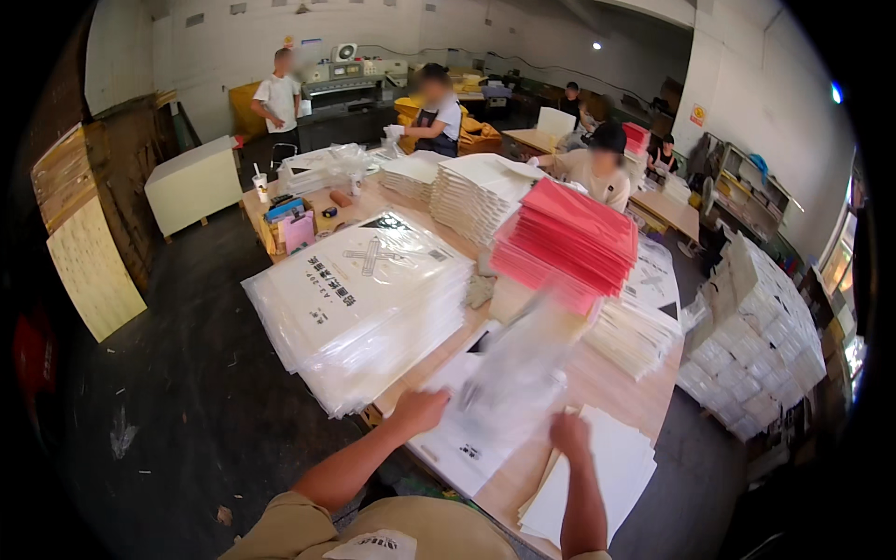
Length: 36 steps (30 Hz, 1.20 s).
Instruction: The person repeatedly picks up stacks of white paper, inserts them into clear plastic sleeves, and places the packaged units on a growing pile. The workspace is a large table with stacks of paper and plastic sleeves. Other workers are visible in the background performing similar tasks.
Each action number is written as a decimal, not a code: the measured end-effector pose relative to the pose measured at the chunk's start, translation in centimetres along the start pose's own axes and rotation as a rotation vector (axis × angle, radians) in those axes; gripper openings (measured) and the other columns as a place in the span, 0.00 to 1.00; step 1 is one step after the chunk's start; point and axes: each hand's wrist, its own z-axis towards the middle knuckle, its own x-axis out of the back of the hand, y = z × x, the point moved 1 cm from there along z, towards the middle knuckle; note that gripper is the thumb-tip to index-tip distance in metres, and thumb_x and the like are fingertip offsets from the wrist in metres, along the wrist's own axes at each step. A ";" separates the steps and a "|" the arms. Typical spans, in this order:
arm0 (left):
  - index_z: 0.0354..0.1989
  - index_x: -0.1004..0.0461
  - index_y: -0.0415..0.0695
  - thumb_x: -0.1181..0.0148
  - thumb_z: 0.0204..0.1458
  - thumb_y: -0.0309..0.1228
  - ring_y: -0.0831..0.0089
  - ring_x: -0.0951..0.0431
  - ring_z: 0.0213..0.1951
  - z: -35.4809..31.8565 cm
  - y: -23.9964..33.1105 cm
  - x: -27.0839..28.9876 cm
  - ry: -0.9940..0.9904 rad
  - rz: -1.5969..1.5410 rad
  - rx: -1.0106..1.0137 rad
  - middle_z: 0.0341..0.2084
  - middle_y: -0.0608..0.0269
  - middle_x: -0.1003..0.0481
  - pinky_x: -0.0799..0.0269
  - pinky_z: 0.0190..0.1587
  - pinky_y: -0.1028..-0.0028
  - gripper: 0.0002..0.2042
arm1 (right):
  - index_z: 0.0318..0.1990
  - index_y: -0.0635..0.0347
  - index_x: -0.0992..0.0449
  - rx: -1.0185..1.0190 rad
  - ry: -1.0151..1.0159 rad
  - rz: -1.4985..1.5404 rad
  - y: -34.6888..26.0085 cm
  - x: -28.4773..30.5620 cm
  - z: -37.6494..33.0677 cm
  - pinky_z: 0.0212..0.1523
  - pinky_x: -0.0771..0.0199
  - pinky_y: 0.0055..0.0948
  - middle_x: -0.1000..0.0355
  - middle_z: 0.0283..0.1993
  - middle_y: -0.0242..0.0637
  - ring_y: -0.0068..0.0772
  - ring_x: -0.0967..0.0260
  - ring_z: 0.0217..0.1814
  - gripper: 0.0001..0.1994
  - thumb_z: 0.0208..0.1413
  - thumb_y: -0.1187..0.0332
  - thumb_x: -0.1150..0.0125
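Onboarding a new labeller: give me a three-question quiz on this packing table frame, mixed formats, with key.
1. True or false: both hands touch the clear plastic sleeve.
2. Multiple choice: the stack of red paper sheets lies A) on the floor, B) on the long wooden table, beyond the hands, C) in the left hand.
3. Fill in: beside the right hand, at the table's near edge, lies a pile of ___ sheets.

Key: 1 true; 2 B; 3 cream paper.

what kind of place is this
Probably a print finishing or packing workshop: tall stacks of white printed sheets, a pile of bagged booklets, red covers on a long worktable, and a large cutting machine behind.
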 end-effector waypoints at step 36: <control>0.35 0.24 0.44 0.39 0.44 0.18 0.59 0.23 0.29 1.4 8.9 11.6 0.671 -0.360 -0.479 0.29 0.60 0.26 0.25 0.31 0.66 0.09 | 0.53 0.62 0.23 0.001 0.776 0.977 -2.6 -4.9 -4.9 0.38 0.25 0.29 0.20 0.37 0.46 0.35 0.22 0.34 0.22 0.47 0.81 0.42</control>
